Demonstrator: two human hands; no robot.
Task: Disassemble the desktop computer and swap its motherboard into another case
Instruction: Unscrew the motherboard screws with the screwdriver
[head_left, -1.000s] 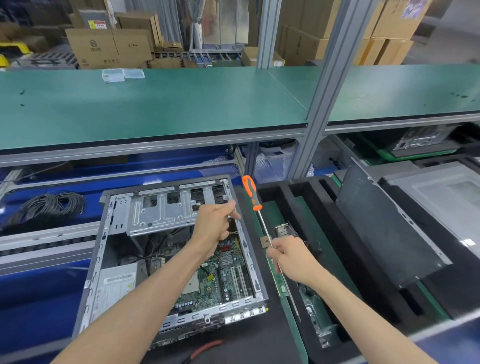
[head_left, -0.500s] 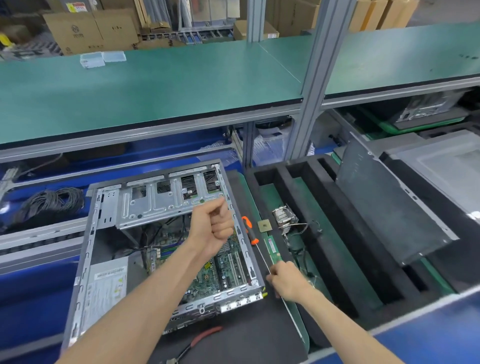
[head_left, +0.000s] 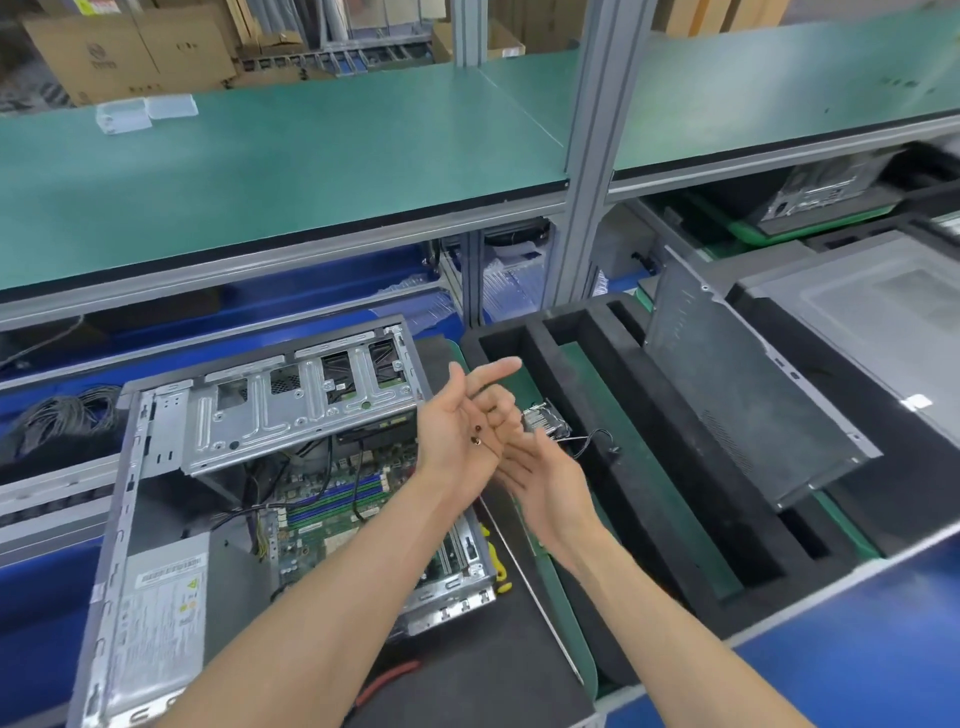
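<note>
The open desktop case (head_left: 249, 415) lies on a black mat, its green motherboard (head_left: 332, 519) visible inside under the raised drive cage. My left hand (head_left: 462, 415) is held palm up above the case's right edge, index finger straight and the other fingers loosely bent, with two small screws (head_left: 477, 435) lying in the palm. My right hand (head_left: 545, 483) is just below and right of it, fingers straight, holding nothing. A thin metal screwdriver shaft (head_left: 550, 623) lies along the mat's right edge.
A black foam tray (head_left: 675, 467) holds a small cooler with wires (head_left: 543, 421) and a leaning grey side panel (head_left: 737, 395). Another grey case (head_left: 862, 322) sits at right. Red-handled pliers (head_left: 389, 680) lie near the front; a cable bundle (head_left: 62, 415) lies left. A green shelf (head_left: 311, 171) overhangs.
My right hand let go of the screwdriver, which now lies on the mat, and opened under my left hand. My left hand rose from the case and turned palm up with screws.
</note>
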